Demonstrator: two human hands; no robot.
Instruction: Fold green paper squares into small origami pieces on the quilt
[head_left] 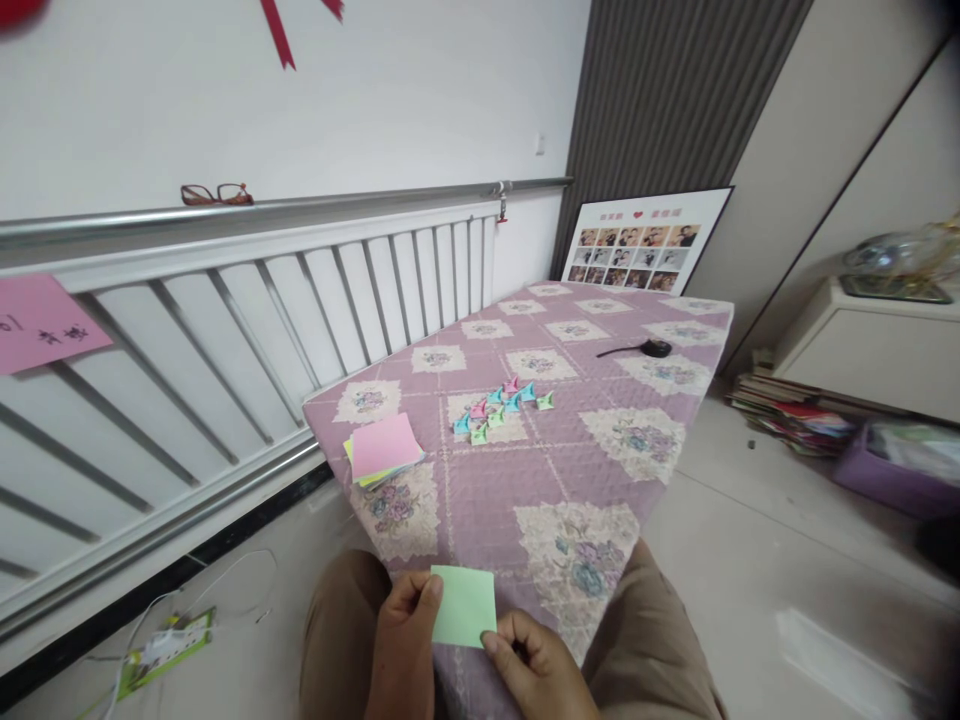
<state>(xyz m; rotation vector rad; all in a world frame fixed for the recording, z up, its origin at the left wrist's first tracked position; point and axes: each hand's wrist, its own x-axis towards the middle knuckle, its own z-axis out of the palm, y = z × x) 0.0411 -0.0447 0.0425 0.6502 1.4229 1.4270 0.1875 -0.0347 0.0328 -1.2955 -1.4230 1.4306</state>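
A square of green paper (pixel 464 606) is held flat over the near edge of the table, between both hands. My left hand (pixel 409 615) pinches its left edge between thumb and fingers. At the lower right corner, my right hand (pixel 536 660) grips the sheet with thumb and finger. Ahead to the left lies a stack of coloured paper squares (pixel 386 447), pink on top with yellow, green and blue edges below. Several small folded paper pieces (pixel 496 416) in pink, blue and green sit grouped mid-table.
The table wears a purple floral cloth (pixel 510 490). A black round object with a strap (pixel 656 348) lies toward the far right. Along the left stands a white radiator (pixel 360 300), with glasses (pixel 217 194) on the pipe above. A photo board (pixel 645 240) leans behind the table.
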